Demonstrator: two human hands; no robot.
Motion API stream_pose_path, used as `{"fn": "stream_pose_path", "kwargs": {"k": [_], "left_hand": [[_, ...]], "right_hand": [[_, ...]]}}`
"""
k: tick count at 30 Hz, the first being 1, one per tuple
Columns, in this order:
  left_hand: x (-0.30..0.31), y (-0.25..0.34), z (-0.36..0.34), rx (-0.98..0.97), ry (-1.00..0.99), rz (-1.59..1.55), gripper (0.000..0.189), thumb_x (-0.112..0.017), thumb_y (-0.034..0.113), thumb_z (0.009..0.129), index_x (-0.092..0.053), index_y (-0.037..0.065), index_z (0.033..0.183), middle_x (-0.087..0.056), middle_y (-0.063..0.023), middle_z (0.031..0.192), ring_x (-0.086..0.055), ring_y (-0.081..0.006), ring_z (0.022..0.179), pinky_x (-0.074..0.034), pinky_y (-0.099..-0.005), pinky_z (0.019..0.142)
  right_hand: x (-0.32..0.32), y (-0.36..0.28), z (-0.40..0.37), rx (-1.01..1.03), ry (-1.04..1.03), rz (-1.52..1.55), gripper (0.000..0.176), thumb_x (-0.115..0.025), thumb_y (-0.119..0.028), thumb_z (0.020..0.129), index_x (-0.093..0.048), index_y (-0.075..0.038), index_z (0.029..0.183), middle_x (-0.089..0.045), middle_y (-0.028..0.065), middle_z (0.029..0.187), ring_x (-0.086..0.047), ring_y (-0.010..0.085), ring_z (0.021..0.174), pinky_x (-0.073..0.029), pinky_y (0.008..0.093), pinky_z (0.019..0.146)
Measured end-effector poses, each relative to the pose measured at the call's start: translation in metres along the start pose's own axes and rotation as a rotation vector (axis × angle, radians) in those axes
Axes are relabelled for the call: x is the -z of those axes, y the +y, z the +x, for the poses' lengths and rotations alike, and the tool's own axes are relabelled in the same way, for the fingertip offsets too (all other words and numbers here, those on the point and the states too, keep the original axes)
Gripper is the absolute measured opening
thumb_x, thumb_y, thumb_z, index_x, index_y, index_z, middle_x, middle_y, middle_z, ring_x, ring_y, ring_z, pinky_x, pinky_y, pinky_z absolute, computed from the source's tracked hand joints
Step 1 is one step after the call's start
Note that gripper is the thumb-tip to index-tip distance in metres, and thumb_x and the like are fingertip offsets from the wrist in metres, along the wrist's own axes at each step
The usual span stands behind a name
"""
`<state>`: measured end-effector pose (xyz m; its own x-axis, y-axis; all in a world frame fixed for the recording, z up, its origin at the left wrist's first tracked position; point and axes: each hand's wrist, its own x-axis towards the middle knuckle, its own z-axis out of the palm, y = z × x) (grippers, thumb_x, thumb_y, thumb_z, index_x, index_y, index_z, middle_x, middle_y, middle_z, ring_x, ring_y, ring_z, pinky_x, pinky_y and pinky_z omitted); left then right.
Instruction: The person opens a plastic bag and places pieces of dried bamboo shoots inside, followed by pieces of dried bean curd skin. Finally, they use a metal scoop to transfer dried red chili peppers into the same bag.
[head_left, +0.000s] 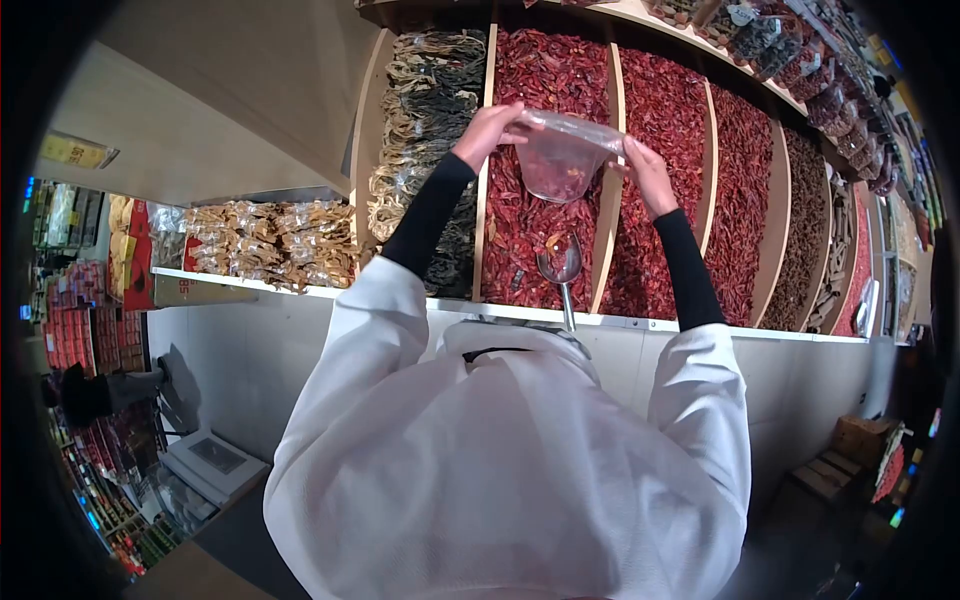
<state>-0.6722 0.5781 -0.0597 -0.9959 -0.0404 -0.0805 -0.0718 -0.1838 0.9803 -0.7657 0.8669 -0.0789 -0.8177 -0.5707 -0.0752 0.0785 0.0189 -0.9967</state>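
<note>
A clear plastic bag [560, 165] is stretched between my two hands above a bin of dried red chilies [545, 75]. My left hand [490, 134] pinches one top corner of the bag, and my right hand [648, 172] grips the opposite corner. The bag hangs down, with red chilies showing at its bottom or through the film. Below it a metal scoop [562, 262] rests on the chilies, its handle reaching over the front edge of the bin and a few chilies in its bowl.
Wooden dividers [612, 180] separate the bins. Left are bundled dark and pale dried goods [425, 120] and bagged brown goods [270, 240]. More chilies [740, 190] and brown spices [803, 200] lie right. Packaged goods [790, 60] line the upper shelf. A white scale-like device [215, 460] stands lower left.
</note>
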Motion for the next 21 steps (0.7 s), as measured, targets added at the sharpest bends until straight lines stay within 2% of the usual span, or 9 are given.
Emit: {"fn": "stream_pose_path", "kwargs": {"k": [2, 3, 5, 6, 8, 11, 13, 16, 21], "left_hand": [[-0.010, -0.010, -0.054, -0.058, -0.048, -0.016, 0.040, -0.044, 0.033, 0.101, -0.067, 0.000, 0.105, -0.069, -0.0143, 0.107, -0.066, -0.0195, 0.096, -0.053, -0.0316, 0.088], [-0.017, -0.018, -0.081, 0.139, 0.045, 0.031, 0.047, -0.045, 0.039, 0.100, -0.065, -0.002, 0.113, -0.070, -0.0147, 0.106, -0.067, -0.0189, 0.088, -0.054, -0.0318, 0.083], [-0.024, -0.043, -0.138, 0.045, -0.110, 0.042, 0.048, -0.045, 0.039, 0.100, -0.070, -0.002, 0.105, -0.072, -0.0146, 0.098, -0.067, -0.0173, 0.087, -0.051, -0.0299, 0.086], [-0.028, -0.052, -0.163, 0.181, -0.171, -0.029, 0.048, -0.044, 0.038, 0.100, -0.070, -0.002, 0.105, -0.071, -0.0137, 0.103, -0.066, -0.0182, 0.093, -0.050, -0.0301, 0.089], [-0.037, -0.077, -0.201, 0.335, -0.262, -0.249, 0.057, -0.036, 0.046, 0.102, -0.061, -0.001, 0.122, -0.063, -0.0165, 0.121, -0.060, -0.0243, 0.113, -0.047, -0.0358, 0.098], [-0.054, -0.098, -0.210, 0.559, -0.155, -0.623, 0.064, -0.032, 0.051, 0.101, -0.044, 0.000, 0.138, -0.052, -0.0198, 0.135, -0.055, -0.0286, 0.121, -0.043, -0.0420, 0.104], [-0.055, -0.129, -0.197, 0.663, -0.225, -1.214, 0.068, -0.035, 0.052, 0.100, -0.032, 0.002, 0.145, -0.042, -0.0207, 0.144, -0.052, -0.0325, 0.125, -0.041, -0.0468, 0.106], [-0.052, -0.163, -0.155, 0.611, -0.249, -1.020, 0.069, -0.040, 0.052, 0.098, -0.033, 0.002, 0.145, -0.039, -0.0218, 0.146, -0.050, -0.0344, 0.126, -0.040, -0.0486, 0.106], [-0.071, -0.115, -0.124, 0.455, -0.268, -0.486, 0.052, -0.042, 0.031, 0.102, -0.038, -0.001, 0.141, -0.056, -0.0190, 0.130, -0.064, -0.0279, 0.106, -0.054, -0.0375, 0.088]], "right_hand": [[-0.021, -0.019, -0.049, 0.004, 0.060, -0.141, 0.036, -0.049, -0.029, 0.101, -0.063, -0.001, 0.120, -0.061, 0.0080, 0.123, -0.057, 0.0153, 0.111, -0.049, 0.0327, 0.093], [-0.021, -0.015, -0.071, 0.105, 0.025, -0.274, 0.032, -0.050, -0.023, 0.100, -0.067, 0.002, 0.111, -0.061, 0.0104, 0.124, -0.056, 0.0177, 0.112, -0.044, 0.0339, 0.098], [-0.037, -0.015, -0.120, 0.120, 0.013, -0.271, 0.024, -0.054, -0.015, 0.097, -0.068, 0.006, 0.097, -0.058, 0.0129, 0.129, -0.053, 0.0197, 0.118, -0.039, 0.0328, 0.101], [-0.045, -0.011, -0.141, 0.122, 0.006, -0.218, 0.022, -0.055, -0.012, 0.095, -0.069, 0.005, 0.095, -0.056, 0.0149, 0.131, -0.053, 0.0224, 0.120, -0.039, 0.0338, 0.102], [-0.055, -0.008, -0.178, 0.093, -0.037, -0.092, 0.020, -0.057, -0.011, 0.092, -0.070, 0.005, 0.092, -0.054, 0.0190, 0.133, -0.052, 0.0268, 0.121, -0.039, 0.0362, 0.102], [-0.064, 0.007, -0.211, 0.059, -0.058, 0.027, 0.017, -0.059, -0.009, 0.089, -0.070, 0.004, 0.089, -0.055, 0.0189, 0.131, -0.053, 0.0250, 0.118, -0.040, 0.0349, 0.099], [-0.064, 0.019, -0.222, 0.010, -0.048, 0.100, 0.015, -0.059, -0.007, 0.087, -0.070, 0.004, 0.086, -0.056, 0.0178, 0.130, -0.054, 0.0241, 0.116, -0.041, 0.0350, 0.098], [-0.048, 0.049, -0.234, -0.113, -0.133, 0.049, 0.010, -0.059, -0.001, 0.083, -0.068, 0.003, 0.081, -0.061, 0.0143, 0.122, -0.056, 0.0226, 0.112, -0.042, 0.0343, 0.095], [-0.015, 0.067, -0.248, -0.077, -0.232, -0.252, 0.005, -0.060, 0.003, 0.077, -0.065, 0.002, 0.076, -0.065, 0.0129, 0.106, -0.059, 0.0237, 0.102, -0.043, 0.0326, 0.091]]}}
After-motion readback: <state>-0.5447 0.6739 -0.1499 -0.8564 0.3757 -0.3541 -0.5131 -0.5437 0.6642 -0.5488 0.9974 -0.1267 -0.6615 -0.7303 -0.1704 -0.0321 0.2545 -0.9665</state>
